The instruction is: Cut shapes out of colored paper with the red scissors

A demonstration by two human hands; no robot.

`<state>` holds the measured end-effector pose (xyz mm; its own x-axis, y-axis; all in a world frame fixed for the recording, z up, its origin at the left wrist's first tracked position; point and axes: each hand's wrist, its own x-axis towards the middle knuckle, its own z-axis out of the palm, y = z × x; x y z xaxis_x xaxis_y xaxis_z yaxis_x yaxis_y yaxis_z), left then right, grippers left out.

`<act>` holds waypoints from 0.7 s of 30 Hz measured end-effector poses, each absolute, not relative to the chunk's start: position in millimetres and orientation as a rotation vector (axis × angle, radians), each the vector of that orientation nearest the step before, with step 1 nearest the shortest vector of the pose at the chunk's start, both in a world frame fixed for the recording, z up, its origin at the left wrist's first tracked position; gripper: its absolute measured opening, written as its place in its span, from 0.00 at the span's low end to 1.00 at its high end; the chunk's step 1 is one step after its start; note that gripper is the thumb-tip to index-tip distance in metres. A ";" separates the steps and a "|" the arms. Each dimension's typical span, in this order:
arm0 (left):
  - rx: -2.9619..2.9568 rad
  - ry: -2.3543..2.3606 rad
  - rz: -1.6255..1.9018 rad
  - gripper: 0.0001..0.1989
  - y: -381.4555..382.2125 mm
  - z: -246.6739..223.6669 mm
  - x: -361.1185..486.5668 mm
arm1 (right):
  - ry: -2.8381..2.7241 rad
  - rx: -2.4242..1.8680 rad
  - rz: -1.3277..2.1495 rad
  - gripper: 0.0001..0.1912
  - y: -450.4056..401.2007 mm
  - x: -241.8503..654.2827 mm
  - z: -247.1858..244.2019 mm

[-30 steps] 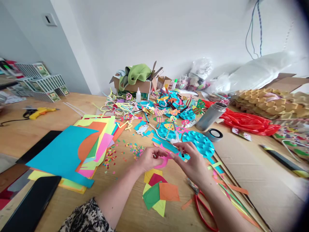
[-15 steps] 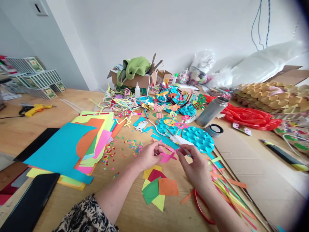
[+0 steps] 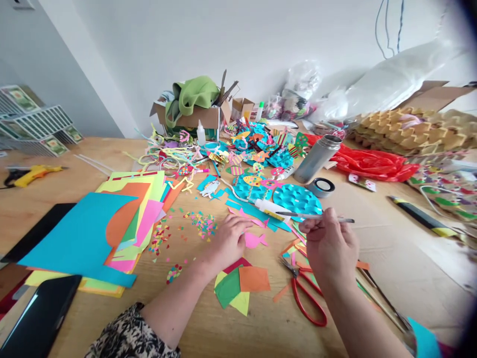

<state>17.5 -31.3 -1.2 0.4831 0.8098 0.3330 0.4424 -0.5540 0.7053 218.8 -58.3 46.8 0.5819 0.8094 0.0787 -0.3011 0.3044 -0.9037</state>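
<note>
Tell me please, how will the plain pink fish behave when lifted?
The plain pink fish looks like thin paper, so it is probably light and floppy. Its narrow tail might crease easily. Lying flat, it seems unlikely to roll.

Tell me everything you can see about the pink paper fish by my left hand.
The fish looks cut from plain pink paper, with a rounded body and forked tail pointing right. It lies on the wooden table, right of your left hand, which seems to hide its front end; whether they touch is unclear.
</note>
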 end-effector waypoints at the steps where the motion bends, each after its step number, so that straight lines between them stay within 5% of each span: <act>1: 2.226 1.057 0.901 0.22 -32.7 1.4 16.7 | -0.557 -0.983 0.832 0.18 -57.3 220.0 46.2; 8: 2.584 1.130 0.606 0.15 -62.2 13.8 12.5 | -0.529 -0.996 1.009 0.06 -59.1 216.5 33.3; 21: 2.657 1.041 0.453 0.21 -86.5 -1.9 25.2 | -0.754 -1.255 1.056 0.13 -82.0 200.2 3.2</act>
<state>25.2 -86.5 -1.9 0.6961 0.6913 0.1940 0.6130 -0.7129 0.3408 200.2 -82.0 3.2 0.3632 0.9268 -0.0951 -0.2112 -0.0175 -0.9773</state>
